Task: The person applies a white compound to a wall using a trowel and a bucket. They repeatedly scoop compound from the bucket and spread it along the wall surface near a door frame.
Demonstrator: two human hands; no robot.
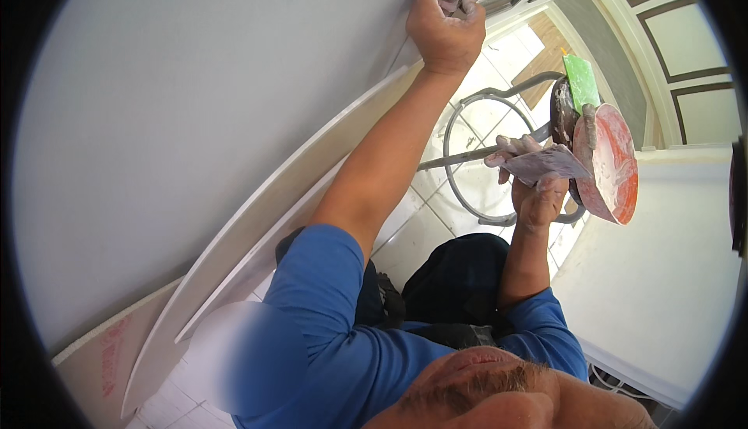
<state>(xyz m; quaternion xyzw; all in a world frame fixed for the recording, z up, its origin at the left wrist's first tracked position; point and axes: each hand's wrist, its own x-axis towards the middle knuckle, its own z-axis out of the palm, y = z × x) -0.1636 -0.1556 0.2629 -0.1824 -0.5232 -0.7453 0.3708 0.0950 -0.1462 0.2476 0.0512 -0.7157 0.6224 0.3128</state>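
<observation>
My left hand [447, 31] is raised against the grey wall [175, 90], its whitened fingers curled at a pale strip near a corner; what they hold is unclear. My right hand [537, 183], palm up and smeared with filler, holds a flat, filler-coated scraper blade [548, 164]. Just right of it, a tilted red bowl [622, 177] contains whitish filler. A green plastic spreader [580, 81] stands behind the bowl, over the dark, smeared seat [564, 110] of a metal-framed stool. A grey handle [589, 125] rests across the bowl's rim.
Curved-looking boards [280, 186] lean along the wall at left. The stool's tubular ring [450, 137] is above the white tiled floor [409, 213]. A white surface [648, 265] lies at right, with cables [622, 388] beneath its lower edge. White panels with dark trim [672, 37] are beyond.
</observation>
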